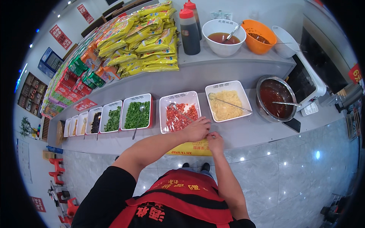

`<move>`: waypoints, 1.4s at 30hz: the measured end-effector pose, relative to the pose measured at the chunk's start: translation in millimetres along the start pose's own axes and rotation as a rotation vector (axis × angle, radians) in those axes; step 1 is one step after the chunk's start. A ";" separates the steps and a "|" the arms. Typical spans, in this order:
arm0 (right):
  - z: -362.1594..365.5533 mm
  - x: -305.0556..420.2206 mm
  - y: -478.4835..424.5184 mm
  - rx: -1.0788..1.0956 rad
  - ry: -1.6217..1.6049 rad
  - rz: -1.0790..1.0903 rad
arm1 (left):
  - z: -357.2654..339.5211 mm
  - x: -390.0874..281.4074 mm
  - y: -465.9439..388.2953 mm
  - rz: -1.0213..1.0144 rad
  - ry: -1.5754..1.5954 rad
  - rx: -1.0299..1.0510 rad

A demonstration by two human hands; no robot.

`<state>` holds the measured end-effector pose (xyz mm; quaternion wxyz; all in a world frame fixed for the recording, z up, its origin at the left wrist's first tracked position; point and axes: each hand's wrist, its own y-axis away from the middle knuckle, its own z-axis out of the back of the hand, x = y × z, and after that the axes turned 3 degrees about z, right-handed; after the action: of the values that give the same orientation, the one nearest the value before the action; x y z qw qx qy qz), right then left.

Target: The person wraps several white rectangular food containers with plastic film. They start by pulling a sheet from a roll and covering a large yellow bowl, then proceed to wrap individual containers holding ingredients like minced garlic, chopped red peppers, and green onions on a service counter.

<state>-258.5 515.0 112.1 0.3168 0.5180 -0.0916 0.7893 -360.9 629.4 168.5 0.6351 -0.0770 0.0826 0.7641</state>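
A square white dish of chopped red chilies (180, 112) stands before me with a metal spoon in it. Shiny clear cling film (168, 106) seems to lie over this dish. My left hand (198, 129) is at the dish's near right corner, palm down, its fingers reaching past the rim. Just right of it, my right hand (216, 142) has thumb and fingers pinched together, apparently on the film's edge, which is hard to see. Beneath both hands a yellow cling film box (186, 152) lies along the counter's front edge, partly hidden by my forearm.
Right of the chilies are a dish of minced garlic (226, 104) and a steel bowl of dark red sauce (276, 98). A phone (292, 125) lies nearby. Chopped green onions (137, 114) stand left. The shelf holds yellow snack packets (154, 37), sauce bottles (189, 34) and bowls.
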 end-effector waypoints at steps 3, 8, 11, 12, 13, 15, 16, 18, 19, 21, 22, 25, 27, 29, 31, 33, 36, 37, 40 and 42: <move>-9.8 -5.5 2.3 -0.079 0.026 0.017 | -2.1 -1.1 -2.0 0.022 0.045 -0.010; -15.3 4.7 22.5 -0.141 -0.076 -0.088 | -15.8 6.5 -0.7 -0.036 0.075 -0.067; -19.0 19.7 41.9 -0.213 -0.092 -0.086 | -21.5 25.1 2.2 -0.022 0.034 -0.109; -21.6 37.8 57.7 -0.236 -0.056 -0.037 | -21.0 33.9 4.6 -0.022 0.018 -0.118; -21.4 45.2 69.8 -0.264 -0.013 0.005 | -20.6 39.3 3.6 -0.030 0.007 -0.126; -24.9 31.8 76.7 -0.319 -0.060 -0.040 | -22.5 47.0 -0.3 -0.122 0.002 -0.147; -29.7 27.8 79.6 -0.340 -0.095 -0.060 | -24.7 52.0 -0.8 -0.173 -0.013 -0.159; -33.4 16.7 91.9 -0.374 -0.094 -0.163 | -29.6 54.8 -2.7 -0.259 -0.012 -0.178; -34.8 15.5 100.3 -0.387 -0.092 -0.224 | -31.3 51.7 -0.4 -0.274 -0.011 -0.171; -38.5 10.0 115.9 -0.396 -0.139 -0.258 | -24.3 43.4 -0.2 -0.292 -0.034 -0.160; -43.4 6.1 122.3 -0.408 -0.168 -0.282 | -22.9 43.4 0.0 -0.296 -0.045 -0.144; -53.5 13.3 145.2 -0.466 -0.204 -0.307 | -21.8 47.8 2.1 -0.319 -0.045 -0.108; -55.9 30.9 162.3 -0.505 -0.215 -0.315 | -21.5 52.7 6.4 -0.337 -0.034 -0.110; -58.0 41.4 180.4 -0.561 -0.224 -0.339 | -13.6 48.3 2.8 -0.342 -0.051 -0.068; -64.0 35.2 196.4 -0.623 -0.187 -0.319 | -15.0 48.5 -3.5 -0.343 -0.061 -0.060; -68.6 28.8 214.3 -0.652 -0.189 -0.322 | -17.0 48.4 -6.0 -0.308 -0.073 -0.073; -69.8 16.0 239.7 -0.670 -0.263 -0.363 | -23.2 47.6 -12.6 -0.211 -0.080 -0.147; -69.6 9.7 247.9 -0.686 -0.295 -0.373 | -26.4 46.7 -15.3 -0.177 -0.074 -0.191; -63.2 5.3 263.3 -0.717 -0.343 -0.405 | -31.4 44.7 -23.9 -0.077 -0.080 -0.236; -56.1 6.6 272.5 -0.743 -0.370 -0.429 | -30.6 43.8 -28.4 -0.026 -0.079 -0.223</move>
<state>-464.9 330.9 142.8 0.6153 0.5088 -0.3138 0.5138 -340.5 669.7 128.2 0.6354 -0.1182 -0.0288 0.7625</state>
